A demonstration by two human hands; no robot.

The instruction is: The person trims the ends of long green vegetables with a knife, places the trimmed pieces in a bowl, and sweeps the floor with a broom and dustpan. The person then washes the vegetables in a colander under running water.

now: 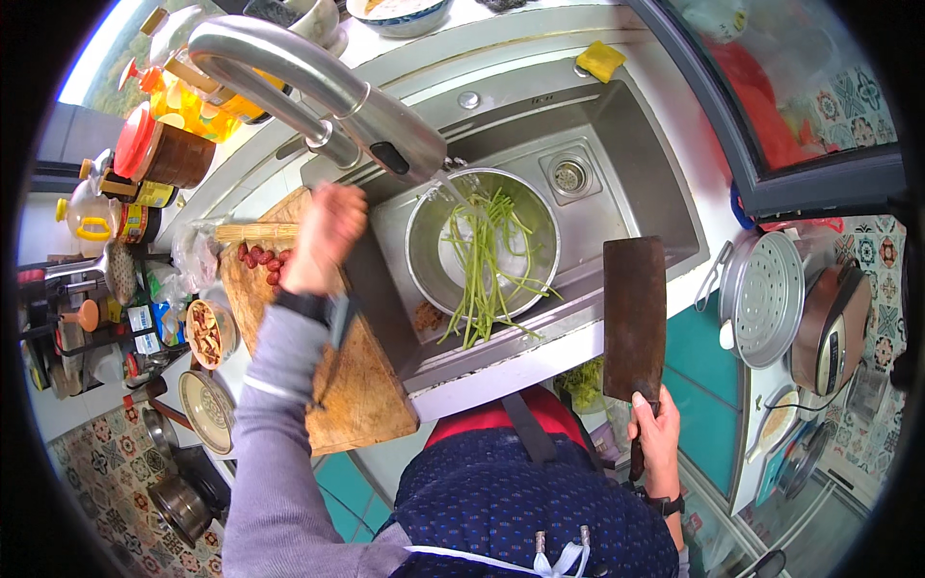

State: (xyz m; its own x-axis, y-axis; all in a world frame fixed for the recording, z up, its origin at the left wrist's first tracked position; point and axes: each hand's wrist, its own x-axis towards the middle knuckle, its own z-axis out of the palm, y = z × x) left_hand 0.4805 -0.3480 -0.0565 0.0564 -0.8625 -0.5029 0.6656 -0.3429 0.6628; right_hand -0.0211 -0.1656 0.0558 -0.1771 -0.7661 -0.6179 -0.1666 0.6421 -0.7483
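Observation:
My right hand (656, 430) grips the handle of a dark-bladed cleaver (634, 318), its blade raised near the sink's front right rim. My left hand (332, 224) is blurred and curled above the wooden cutting board (361, 390), beside several red dates (261, 257); whether it holds anything is not clear. Water runs from the steel faucet (405, 144) into a round metal basin (554, 238) in the sink (614, 173). Long green stalks (484, 267) lie in the basin, with ends hanging over its near rim.
A bamboo brush (256, 232) lies at the board's far end. Beyond the left counter stand bottles and a red-lidded jar (173, 152). A yellow cloth (600, 61) sits on the sink's back rim. An open window frame (816, 180) juts in at right, above a perforated steamer (769, 300).

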